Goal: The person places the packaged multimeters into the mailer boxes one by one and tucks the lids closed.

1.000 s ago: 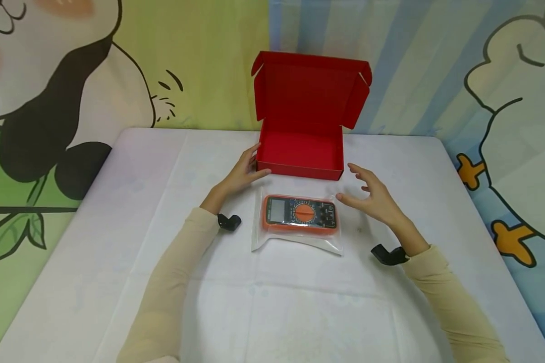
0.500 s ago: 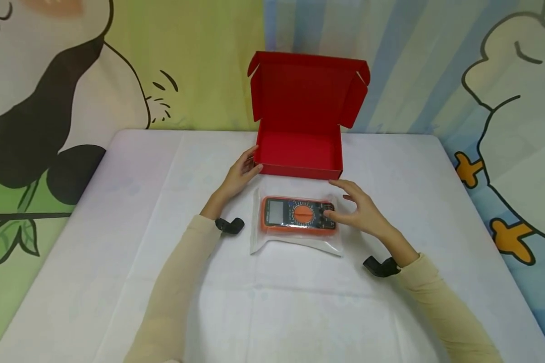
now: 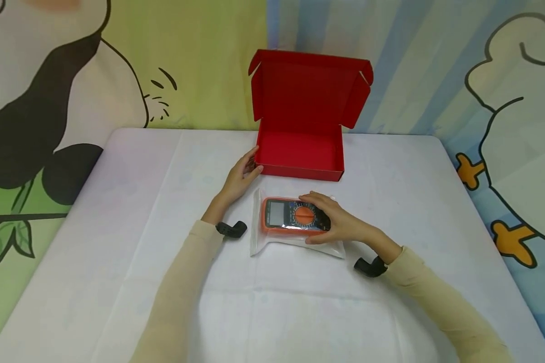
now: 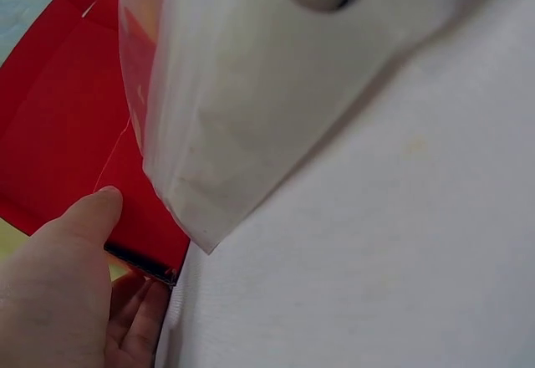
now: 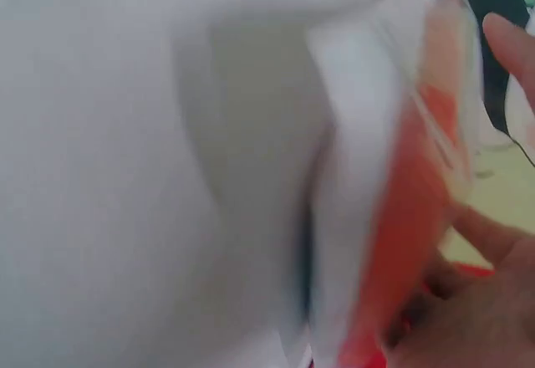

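Squarely on the white-covered surface (image 3: 318, 317), a digital multimeter (image 3: 292, 216) lies face up in a clear plastic bag (image 3: 257, 237), just in front of a red cardboard box (image 3: 300, 147). The right hand (image 3: 338, 220) has its fingers bent round the multimeter's right end through the bag, thumb along the near edge and the others at the far edge; how firmly they press cannot be told, as the right wrist view is blurred. The left hand (image 3: 237, 181) grips the box's near left corner between thumb and bent fingers. The box's lid (image 3: 306, 91) stands raised at the back, its side flaps spread. Beige sleeves (image 3: 174, 287) cover both arms, and a cartoon-printed backdrop (image 3: 209, 75) hangs behind, with an orange dial (image 3: 304, 216) bright on the meter.
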{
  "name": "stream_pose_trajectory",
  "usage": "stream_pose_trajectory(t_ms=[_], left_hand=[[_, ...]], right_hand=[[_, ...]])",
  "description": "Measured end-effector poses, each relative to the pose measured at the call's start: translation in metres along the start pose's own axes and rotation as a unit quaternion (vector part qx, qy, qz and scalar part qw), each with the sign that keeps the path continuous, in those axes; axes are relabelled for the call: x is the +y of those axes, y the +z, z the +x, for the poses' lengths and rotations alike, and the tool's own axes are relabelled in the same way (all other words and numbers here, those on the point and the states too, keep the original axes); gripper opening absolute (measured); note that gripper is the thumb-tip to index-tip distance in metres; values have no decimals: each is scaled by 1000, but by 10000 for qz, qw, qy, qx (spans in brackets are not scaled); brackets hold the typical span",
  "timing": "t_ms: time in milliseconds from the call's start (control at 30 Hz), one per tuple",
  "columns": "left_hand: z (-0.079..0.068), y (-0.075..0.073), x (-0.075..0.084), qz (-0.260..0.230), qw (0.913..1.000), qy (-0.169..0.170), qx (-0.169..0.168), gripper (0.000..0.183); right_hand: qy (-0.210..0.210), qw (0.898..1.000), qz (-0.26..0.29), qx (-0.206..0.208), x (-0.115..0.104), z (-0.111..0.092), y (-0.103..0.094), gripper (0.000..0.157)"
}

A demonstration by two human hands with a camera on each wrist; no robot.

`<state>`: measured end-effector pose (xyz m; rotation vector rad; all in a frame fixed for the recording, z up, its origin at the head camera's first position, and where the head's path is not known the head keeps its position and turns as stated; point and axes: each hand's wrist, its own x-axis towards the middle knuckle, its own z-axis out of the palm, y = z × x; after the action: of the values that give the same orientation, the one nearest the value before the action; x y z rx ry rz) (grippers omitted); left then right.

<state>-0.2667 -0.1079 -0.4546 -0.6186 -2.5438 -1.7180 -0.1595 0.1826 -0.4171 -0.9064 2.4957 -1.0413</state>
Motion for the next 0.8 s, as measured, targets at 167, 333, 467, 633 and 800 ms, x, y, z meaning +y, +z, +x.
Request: stream_pose_trajectory(t_ms=[167, 333, 467, 633, 800], left_hand=[[-6, -4, 13, -20, 10000, -28, -67, 60], [-7, -5, 14, 51, 9998, -65, -184, 60], [-8, -5, 15, 160, 9996, -73, -222, 60], [-3, 0, -2, 223, 9996, 17, -197, 61], [0, 3, -20, 362, 9992, -95, -119, 62]], right_hand=[[16, 9980, -587, 254, -1, 9, 12, 100], [53, 9944, -934, 481, -1, 12, 18, 103], [145, 9931, -980, 632, -1, 13, 21, 96], [205, 9918, -937, 845, -1, 13, 19, 88], [144, 9922, -941, 799, -3, 14, 19, 85]])
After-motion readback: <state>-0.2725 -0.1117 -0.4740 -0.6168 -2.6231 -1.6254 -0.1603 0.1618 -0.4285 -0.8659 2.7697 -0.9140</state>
